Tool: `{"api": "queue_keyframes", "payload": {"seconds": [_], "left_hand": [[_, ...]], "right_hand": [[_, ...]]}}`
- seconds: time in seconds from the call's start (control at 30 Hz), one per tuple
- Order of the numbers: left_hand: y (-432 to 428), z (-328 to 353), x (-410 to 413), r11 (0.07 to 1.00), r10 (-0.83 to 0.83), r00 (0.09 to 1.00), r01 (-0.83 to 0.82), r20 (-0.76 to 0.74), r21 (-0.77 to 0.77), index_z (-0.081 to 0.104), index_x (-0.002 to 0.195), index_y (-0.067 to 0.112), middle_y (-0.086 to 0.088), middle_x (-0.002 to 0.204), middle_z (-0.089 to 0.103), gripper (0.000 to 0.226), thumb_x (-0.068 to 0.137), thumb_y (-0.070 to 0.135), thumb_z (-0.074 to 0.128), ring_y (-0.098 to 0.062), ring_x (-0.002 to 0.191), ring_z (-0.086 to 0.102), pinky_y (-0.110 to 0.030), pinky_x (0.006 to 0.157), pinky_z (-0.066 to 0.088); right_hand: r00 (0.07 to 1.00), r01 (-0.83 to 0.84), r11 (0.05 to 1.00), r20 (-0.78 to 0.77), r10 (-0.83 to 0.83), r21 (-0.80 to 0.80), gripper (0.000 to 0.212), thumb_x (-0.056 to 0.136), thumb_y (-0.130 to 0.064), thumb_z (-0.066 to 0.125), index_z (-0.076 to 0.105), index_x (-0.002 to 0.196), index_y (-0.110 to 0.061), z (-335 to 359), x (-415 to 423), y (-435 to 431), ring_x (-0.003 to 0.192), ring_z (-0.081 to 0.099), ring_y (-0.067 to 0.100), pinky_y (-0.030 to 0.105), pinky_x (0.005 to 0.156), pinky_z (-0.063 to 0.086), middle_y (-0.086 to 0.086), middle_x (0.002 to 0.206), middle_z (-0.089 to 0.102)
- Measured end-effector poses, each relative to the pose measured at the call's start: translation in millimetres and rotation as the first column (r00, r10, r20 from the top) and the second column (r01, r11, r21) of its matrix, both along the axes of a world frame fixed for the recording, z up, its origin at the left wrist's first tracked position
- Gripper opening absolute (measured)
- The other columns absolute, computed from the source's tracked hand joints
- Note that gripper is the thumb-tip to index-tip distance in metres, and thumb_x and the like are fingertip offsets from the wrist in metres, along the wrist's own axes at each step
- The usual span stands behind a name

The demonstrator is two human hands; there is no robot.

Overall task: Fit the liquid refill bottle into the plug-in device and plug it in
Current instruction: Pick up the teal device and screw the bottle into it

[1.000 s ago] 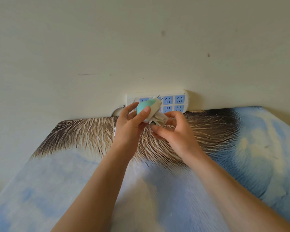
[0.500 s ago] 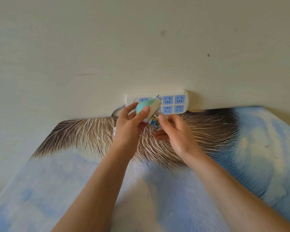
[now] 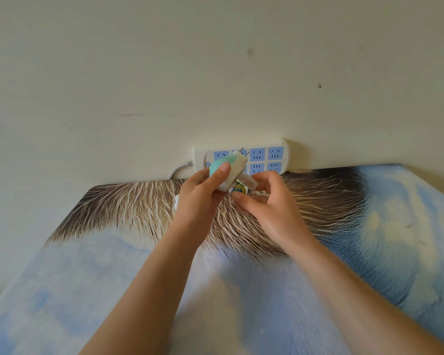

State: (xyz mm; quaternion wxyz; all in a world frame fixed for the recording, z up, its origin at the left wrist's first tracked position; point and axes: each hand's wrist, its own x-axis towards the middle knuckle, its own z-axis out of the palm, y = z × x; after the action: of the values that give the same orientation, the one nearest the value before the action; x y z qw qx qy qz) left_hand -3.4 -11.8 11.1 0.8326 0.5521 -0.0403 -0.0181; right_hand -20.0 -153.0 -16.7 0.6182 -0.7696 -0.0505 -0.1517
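My left hand point(image 3: 199, 198) grips the plug-in device point(image 3: 232, 170), a white body with a teal cap, tilted with its metal prongs pointing up toward the wall. My right hand point(image 3: 267, 203) holds the small clear refill bottle point(image 3: 242, 187) with a coloured label, its top pushed into the underside of the device. Both hands are just in front of the white power strip point(image 3: 263, 149) with blue sockets, which is fixed to the wall at the table's far edge. The device covers part of the strip's left sockets.
The surface below is covered by a cloth point(image 3: 344, 213) printed in blue, white and brown fur. A cable point(image 3: 182, 168) leaves the strip's left end along the cream wall point(image 3: 215, 73). A small white object point(image 3: 177, 201) shows behind my left wrist.
My right hand's fingers have shifted around the bottle, turning it under the device, so its coloured label now shows. My left hand and the device have stayed in place.
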Motion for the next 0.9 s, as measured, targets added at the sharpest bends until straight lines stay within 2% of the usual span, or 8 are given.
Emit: {"api": "queue_keyframes", "payload": {"seconds": [0.07, 0.23, 0.37, 0.5, 0.6, 0.7, 0.83, 0.9], "left_hand": [[-0.4, -0.4, 0.5, 1.0, 0.008, 1.0, -0.007, -0.016, 0.01, 0.065, 0.114, -0.007, -0.012, 0.096, 0.073, 0.052, 0.079, 0.031, 0.069, -0.018, 0.089, 0.071, -0.023, 0.075, 0.056], [0.9, -2.5, 2.9, 0.997, 0.064, 0.995, -0.061, -0.081, 0.041, 0.072, 0.102, -0.001, -0.003, 0.077, 0.075, 0.029, 0.088, 0.024, 0.067, -0.012, 0.074, 0.073, -0.02, 0.064, 0.055], [1.9, -1.6, 2.4, 0.998, 0.049, 0.995, -0.047, -0.082, 0.029, 0.074, 0.097, 0.002, -0.007, 0.083, 0.077, 0.025, 0.088, 0.024, 0.068, -0.015, 0.078, 0.074, -0.023, 0.067, 0.057], [2.4, -1.4, 1.4, 0.999, 0.026, 0.997, -0.023, -0.078, 0.042, 0.077, 0.093, 0.005, -0.013, 0.091, 0.077, 0.026, 0.085, 0.028, 0.07, -0.021, 0.086, 0.074, -0.027, 0.076, 0.059], [0.3, -1.1, 0.6, 0.998, 0.032, 0.996, -0.028, -0.084, 0.053, 0.076, 0.096, 0.002, -0.017, 0.095, 0.076, 0.034, 0.081, 0.032, 0.072, -0.022, 0.086, 0.073, -0.027, 0.074, 0.059], [-1.6, -1.9, 0.6, 0.997, 0.054, 0.994, -0.049, -0.093, 0.051, 0.075, 0.101, 0.001, -0.018, 0.099, 0.076, 0.037, 0.081, 0.032, 0.072, -0.024, 0.09, 0.073, -0.028, 0.076, 0.059], [-1.5, -1.8, 0.9, 0.994, 0.1, 0.988, -0.096, -0.116, 0.042, 0.074, 0.103, 0.003, -0.012, 0.094, 0.077, 0.035, 0.081, 0.031, 0.074, -0.02, 0.085, 0.074, -0.025, 0.071, 0.058], [-1.1, -1.8, 1.0, 0.992, 0.123, 0.983, -0.118, -0.139, 0.043, 0.073, 0.104, 0.002, -0.013, 0.094, 0.076, 0.037, 0.08, 0.03, 0.076, -0.02, 0.083, 0.074, -0.026, 0.069, 0.058]], "right_hand": [[1.0, 0.003, 1.0, 0.012, -0.003, -0.025, 0.037, 0.073, -0.039, 0.081, 0.05, 0.093, -0.04, 0.4, -0.5, 0.7, 0.082, 0.066, 0.004, 0.026, 0.073, 0.054, -0.017, 0.095, 0.063], [0.997, 0.032, 0.999, 0.074, -0.03, -0.027, 0.036, 0.066, -0.038, 0.087, 0.059, 0.088, -0.033, 0.6, -0.6, 2.2, 0.071, 0.066, -0.006, 0.01, 0.06, 0.048, -0.012, 0.081, 0.07], [0.997, 0.046, 0.999, 0.065, -0.047, 0.017, 0.034, 0.063, -0.043, 0.086, 0.066, 0.085, -0.026, 2.9, -1.4, 1.0, 0.067, 0.068, 0.0, 0.014, 0.058, 0.051, -0.008, 0.075, 0.073], [1.0, -0.017, 0.988, -0.021, 0.021, 0.157, 0.038, 0.062, -0.04, 0.085, 0.066, 0.081, -0.013, 6.8, -1.8, -1.6, 0.061, 0.073, 0.02, 0.033, 0.057, 0.06, 0.004, 0.067, 0.074], [0.995, -0.049, 0.969, -0.068, 0.068, 0.244, 0.033, 0.068, -0.027, 0.085, 0.064, 0.079, -0.004, 8.0, -0.2, -3.8, 0.051, 0.071, 0.023, 0.033, 0.05, 0.058, 0.005, 0.057, 0.071], [0.993, -0.052, 0.956, -0.083, 0.079, 0.288, 0.036, 0.066, -0.031, 0.085, 0.062, 0.077, -0.005, 6.3, 0.8, -3.5, 0.051, 0.071, 0.023, 0.032, 0.05, 0.058, 0.005, 0.056, 0.071], [0.997, -0.025, 0.994, -0.067, 0.032, 0.102, 0.047, 0.059, -0.053, 0.079, 0.066, 0.085, -0.017, 1.6, 1.3, -1.0, 0.069, 0.074, 0.016, 0.039, 0.067, 0.061, 0.001, 0.074, 0.075], [0.999, 0.045, 0.993, -0.013, -0.047, -0.105, 0.06, 0.055, -0.063, 0.077, 0.061, 0.099, -0.025, 0.9, -0.1, -1.8, 0.075, 0.07, 0.001, 0.021, 0.067, 0.056, -0.009, 0.085, 0.07]]}}
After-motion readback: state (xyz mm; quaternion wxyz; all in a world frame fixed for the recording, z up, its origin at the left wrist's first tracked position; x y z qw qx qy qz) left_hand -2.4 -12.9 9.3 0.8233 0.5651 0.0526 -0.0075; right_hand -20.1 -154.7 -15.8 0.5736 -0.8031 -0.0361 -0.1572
